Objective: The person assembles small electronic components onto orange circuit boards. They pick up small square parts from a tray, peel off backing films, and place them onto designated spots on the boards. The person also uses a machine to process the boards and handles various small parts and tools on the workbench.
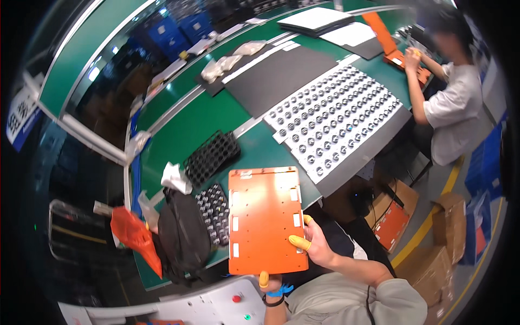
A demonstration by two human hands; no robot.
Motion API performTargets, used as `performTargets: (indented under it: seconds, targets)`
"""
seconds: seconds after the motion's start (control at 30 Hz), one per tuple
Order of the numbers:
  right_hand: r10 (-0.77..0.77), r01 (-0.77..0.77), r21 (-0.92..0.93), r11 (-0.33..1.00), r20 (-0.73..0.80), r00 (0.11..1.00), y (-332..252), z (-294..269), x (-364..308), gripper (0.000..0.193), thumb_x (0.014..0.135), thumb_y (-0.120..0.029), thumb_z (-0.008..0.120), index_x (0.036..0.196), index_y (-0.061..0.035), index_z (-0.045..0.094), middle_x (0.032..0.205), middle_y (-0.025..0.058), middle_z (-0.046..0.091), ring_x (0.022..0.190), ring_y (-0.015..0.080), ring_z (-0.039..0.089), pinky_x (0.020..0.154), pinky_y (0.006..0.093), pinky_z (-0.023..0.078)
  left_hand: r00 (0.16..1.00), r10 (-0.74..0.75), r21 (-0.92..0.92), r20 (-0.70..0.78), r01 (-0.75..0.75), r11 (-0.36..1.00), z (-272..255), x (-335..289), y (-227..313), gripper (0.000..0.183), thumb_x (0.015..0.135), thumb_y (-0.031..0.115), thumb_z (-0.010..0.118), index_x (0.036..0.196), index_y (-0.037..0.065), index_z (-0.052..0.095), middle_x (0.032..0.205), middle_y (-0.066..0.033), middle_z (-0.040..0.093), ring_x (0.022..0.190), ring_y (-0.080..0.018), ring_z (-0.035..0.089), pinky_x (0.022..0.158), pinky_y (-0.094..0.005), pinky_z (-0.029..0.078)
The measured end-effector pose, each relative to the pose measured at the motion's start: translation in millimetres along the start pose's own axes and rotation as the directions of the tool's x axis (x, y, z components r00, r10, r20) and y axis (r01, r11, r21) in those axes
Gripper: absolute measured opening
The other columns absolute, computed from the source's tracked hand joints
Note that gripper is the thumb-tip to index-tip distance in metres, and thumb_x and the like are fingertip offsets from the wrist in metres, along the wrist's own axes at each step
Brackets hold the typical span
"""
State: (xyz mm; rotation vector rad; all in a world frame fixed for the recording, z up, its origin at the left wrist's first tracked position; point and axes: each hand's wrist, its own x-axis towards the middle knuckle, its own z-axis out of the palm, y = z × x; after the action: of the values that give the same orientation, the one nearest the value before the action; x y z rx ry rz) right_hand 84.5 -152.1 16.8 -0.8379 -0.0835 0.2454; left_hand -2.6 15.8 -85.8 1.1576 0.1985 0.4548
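Observation:
Upright in front of me is a flat orange panel (264, 219) with small white rectangular patches along its sides and several small holes. My right hand (318, 245) grips its right edge, with yellow finger cots on the thumb and a finger. At the bottom edge my left hand (271, 283) holds it too, a yellow cot on the thumb; the other fingers are hidden behind the panel. A blue band circles the left wrist. Just left of the panel lies a black tray filled with small round parts (213, 208).
A white sheet of round black parts (336, 116) spans the green table (179, 116). Left are an empty black tray (212, 158), a black bag (183, 233) and an orange bag (135, 235). A co-worker (452, 103) handles an orange piece (398, 57) at right. Cardboard boxes (428, 276) stand below.

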Motion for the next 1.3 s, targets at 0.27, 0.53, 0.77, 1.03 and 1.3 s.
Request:
performTargets:
  seconds: [0.27, 0.53, 0.77, 1.03, 1.3]
  targets:
    - [0.119, -0.114, -0.197, 0.974, 0.011, 0.993, -46, -30, 46, 0.044, 0.091, -0.012, 0.066, 0.126, 0.0003, 0.042, 0.108, 0.0145, 0.064, 0.092, 0.0134, 0.063, 0.08, 0.0293, 0.05, 0.977, 0.126, 0.471, 0.17, -0.193, 0.861, -19, 43, 13, 0.073, 0.067, 0.058, 0.084, 0.105, 0.001, 0.059, 0.101, -0.0051, 0.062, 0.095, -0.0174, 0.061, 0.085, -0.0328, 0.051]
    - [0.375, -0.378, -0.057, 0.924, -0.059, 0.925, -38, -48, 100, 0.054, 0.093, -0.013, 0.065, 0.136, 0.0024, 0.036, 0.117, 0.0159, 0.06, 0.103, 0.0187, 0.063, 0.087, 0.034, 0.053, 0.994, -0.004, 0.418, 0.109, -0.042, 0.908, 32, 73, 53, 0.047, 0.068, 0.015, 0.091, 0.104, -0.005, 0.067, 0.087, -0.0055, 0.07, 0.079, -0.0118, 0.067, 0.07, -0.0245, 0.054]
    - [-0.128, 0.104, -0.579, 0.809, -0.001, 0.992, -41, -56, 81, 0.077, 0.095, -0.032, 0.064, 0.15, 0.0022, 0.024, 0.153, 0.022, 0.028, 0.14, 0.0343, 0.036, 0.113, 0.0465, 0.032, 0.997, 0.001, 0.596, 0.071, -0.043, 0.802, 54, 83, 38, 0.045, 0.076, 0.008, 0.085, 0.112, -0.011, 0.066, 0.094, -0.003, 0.068, 0.084, -0.0079, 0.061, 0.074, -0.0224, 0.05]
    - [0.093, 0.61, -0.778, -0.15, 0.604, 0.792, -54, -46, 83, 0.076, 0.081, -0.031, 0.075, 0.141, 0.002, 0.042, 0.15, 0.0211, 0.036, 0.145, 0.0392, 0.024, 0.116, 0.0629, 0.014, 1.0, -0.006, 0.602, 0.026, -0.01, 0.799, 52, 86, 27, 0.043, 0.074, 0.009, 0.086, 0.109, -0.008, 0.069, 0.069, 0.0085, 0.047, 0.06, -0.0007, 0.036, 0.051, -0.0187, 0.028]
    - [-0.118, 0.587, -0.795, -0.153, 0.604, 0.788, -45, -45, 84, 0.069, 0.07, -0.019, 0.078, 0.131, 0.0034, 0.053, 0.143, 0.022, 0.045, 0.14, 0.0377, 0.035, 0.116, 0.0554, 0.025, 0.987, 0.153, 0.639, -0.044, -0.09, 0.764, 56, 81, 12, 0.057, 0.071, 0.012, 0.088, 0.122, -0.003, 0.066, 0.063, 0.0085, 0.035, 0.056, -0.0027, 0.029, 0.048, -0.0219, 0.024]
